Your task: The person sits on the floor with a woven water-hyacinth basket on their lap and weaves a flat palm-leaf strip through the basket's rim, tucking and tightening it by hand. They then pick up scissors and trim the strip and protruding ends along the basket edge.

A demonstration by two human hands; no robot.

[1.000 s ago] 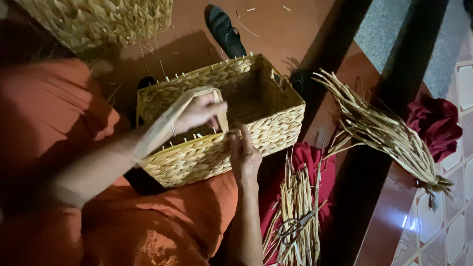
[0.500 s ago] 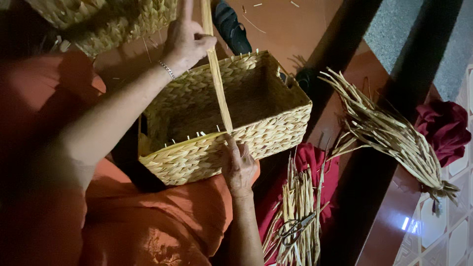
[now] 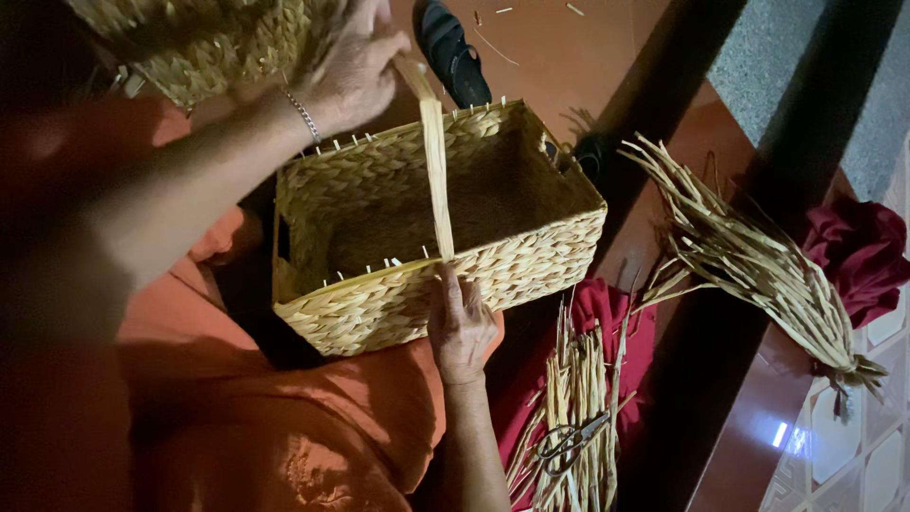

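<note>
Our left hand (image 3: 355,71) is clenched around the upper end of a flat straw strand (image 3: 435,166), pulling it up taut from the near rim of the rectangular woven basket (image 3: 427,228). Our right hand (image 3: 462,327) presses flat against the outside of that near wall, its fingertips (image 3: 445,284) right where the strand leaves the rim; it braces rather than grasps, its grip released. The basket rests tilted on our lap, on the orange cloth (image 3: 284,408), with short stake ends standing up along its rim.

We judge the step in hand to be weaving the rim border: one strand is drawn tight. The next move calls for keeping that tension while bending the strand down and tucking it past the next stake, the right fingertips pinning the last stitch.

On the floor (image 3: 588,57) to our right lie cut straw lengths with scissors (image 3: 567,444) on top, and, farther right, a larger straw bundle (image 3: 758,261).
</note>
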